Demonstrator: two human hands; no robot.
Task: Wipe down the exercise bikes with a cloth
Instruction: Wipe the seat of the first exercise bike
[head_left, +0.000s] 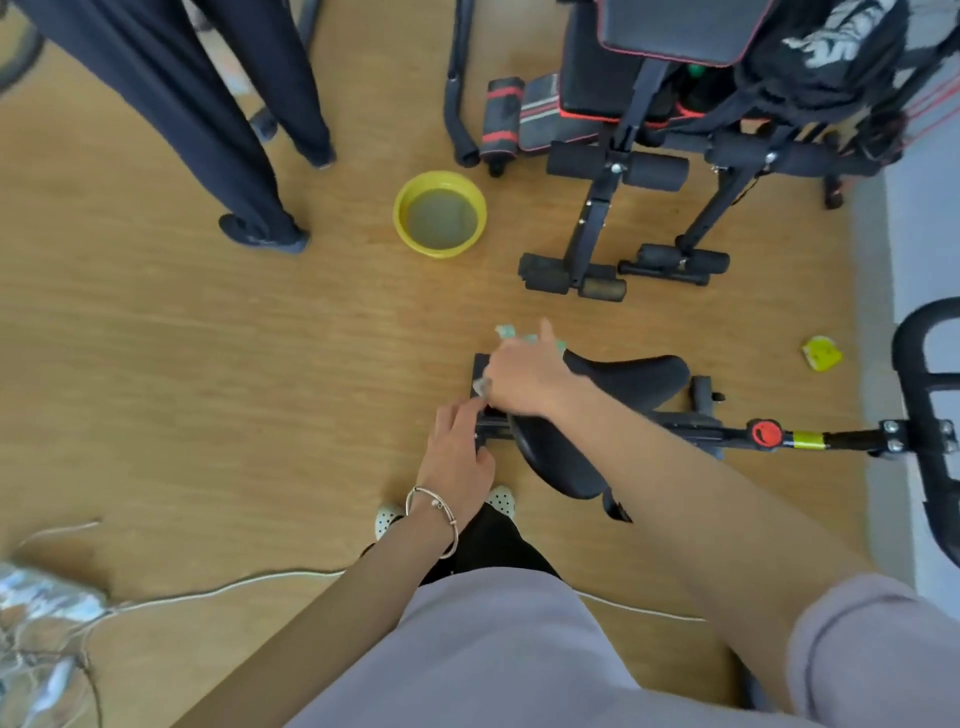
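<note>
right hand (524, 374) reaches over the back of the saddle (628, 376) of the bike (696, 431). its fingers are curled down on the cloth (506, 331), which is bunched under the palm. pale green bits of it show past the fingertips and at the knuckles. the thumb sticks out, away from the fingers. cloth and hand sit on a black block (479, 366) just behind the saddle. the hand is blurred, so how tight the hold is stays unclear.

left hand (457, 449) is just beside it, nearer the body, at the end of the rail (493, 431) under the saddle. its fingers are lightly bent, with the tips touching the rail end and the thumb below it. cannot tell whether they clasp the rail or only rest there. a bracelet (434, 512) sits on that wrist.

the bike's bar runs right from the saddle, past a red knob (765, 434) and a yellow label (808, 440), to the handlebar (930, 395).

on the wood floor (208, 389), well apart from the hands, stands a yellow basin (410, 236) of murky water. a black bench (613, 171) stands right of it. another person's legs (244, 156) are at the upper left. a yellow scrap (822, 353) lies near the wall, and a white cord (234, 584) runs along the floor at lower left.
</note>
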